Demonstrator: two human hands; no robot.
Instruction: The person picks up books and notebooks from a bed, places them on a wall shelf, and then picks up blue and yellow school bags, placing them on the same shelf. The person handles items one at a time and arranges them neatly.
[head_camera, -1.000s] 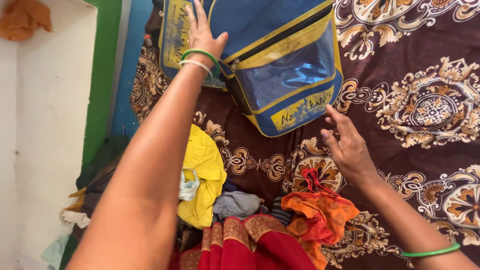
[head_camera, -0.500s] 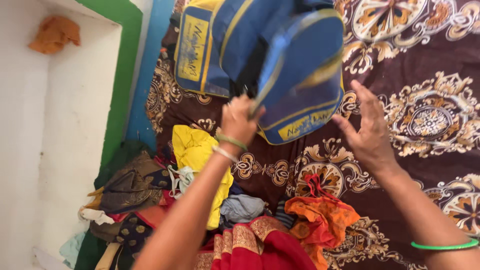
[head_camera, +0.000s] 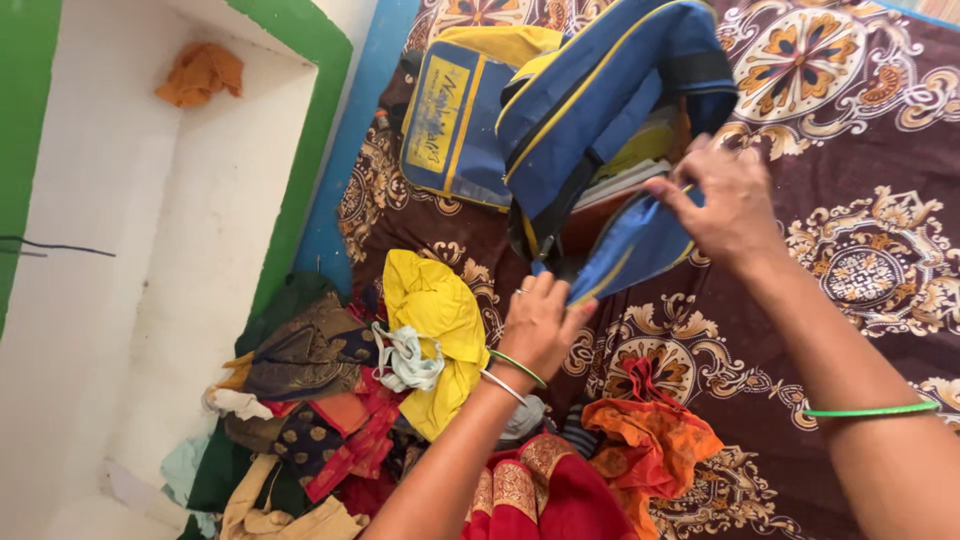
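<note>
At the far left I see a white wall niche (head_camera: 150, 250) with an orange rag (head_camera: 200, 73) in its corner. Below it a heap of mixed clothes (head_camera: 300, 400) spills along the edge of the bed, and a yellow garment (head_camera: 435, 320) lies just beside my left hand (head_camera: 540, 325).

That hand is closed, pinching the lower edge of the front flap of the blue and yellow school backpack (head_camera: 600, 100). The backpack lies tilted on the brown patterned bedspread (head_camera: 850, 150), its mouth gaping toward me, and what look like books or papers (head_camera: 625, 180) show inside. My right hand (head_camera: 725, 205) is closed on the other end of the same flap (head_camera: 630, 250), fingers curled over its edge.

My worry is the tilt: with the opening pulled wide and facing down toward the clothes, I judge the papers could slide out. The two-hand pull could also strain the zip, and a slipping pinch would let the flap fall shut.

An orange cloth (head_camera: 640, 440) and red gold-trimmed fabric (head_camera: 540, 500) lie below.
</note>
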